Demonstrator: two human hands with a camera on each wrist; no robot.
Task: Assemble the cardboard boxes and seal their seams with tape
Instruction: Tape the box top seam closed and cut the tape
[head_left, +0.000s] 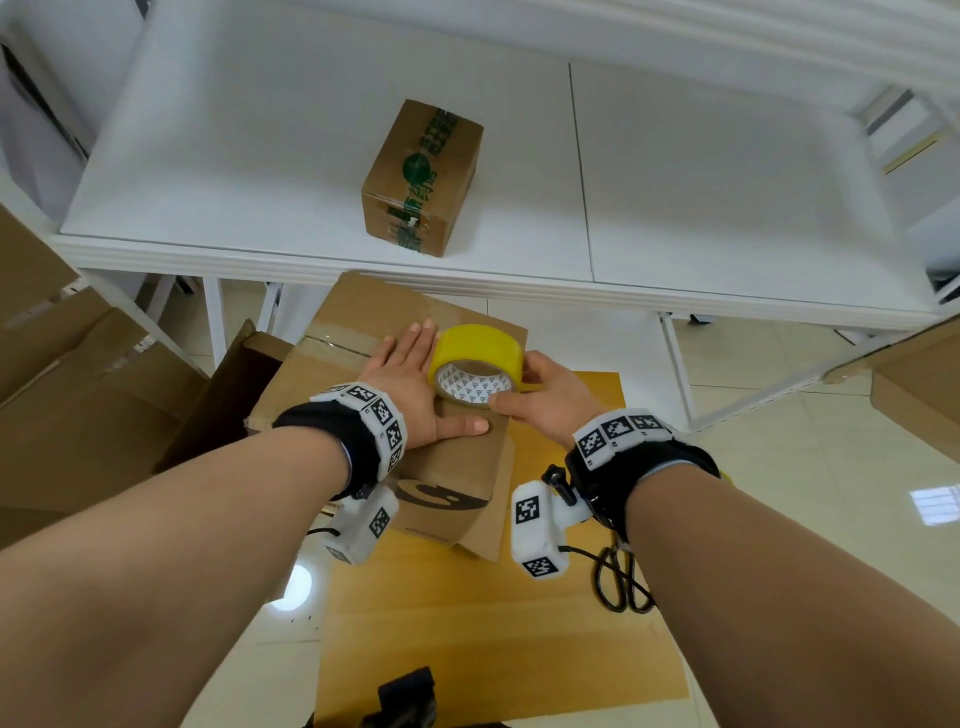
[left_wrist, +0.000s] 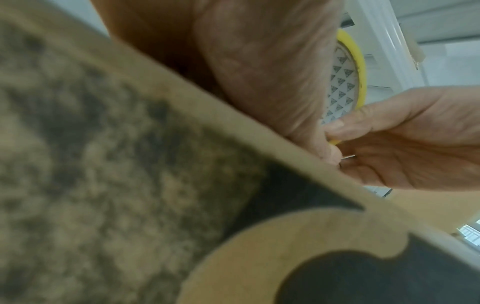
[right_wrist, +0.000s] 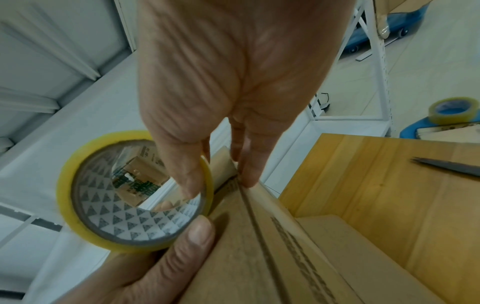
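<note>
A brown cardboard box (head_left: 457, 483) stands on a wooden tabletop (head_left: 483, 634), with clear tape along its top seam. My left hand (head_left: 415, 374) lies flat on the box top, fingers straight, pressing it down. My right hand (head_left: 524, 384) grips a yellow tape roll (head_left: 475, 364) that stands on edge on the box, right next to the left hand. The right wrist view shows the roll (right_wrist: 130, 195) held between thumb and fingers, with the left thumb (right_wrist: 192, 236) below it. The left wrist view shows the printed box side (left_wrist: 103, 164) and the roll (left_wrist: 350, 67).
A sealed box with green tape (head_left: 423, 176) sits on the white shelf (head_left: 727, 208) ahead. Flat cardboard (head_left: 78, 405) lies stacked at the left. Black scissors (head_left: 621, 577) rest on the wood at the right. Another tape roll (right_wrist: 453, 110) is farther right.
</note>
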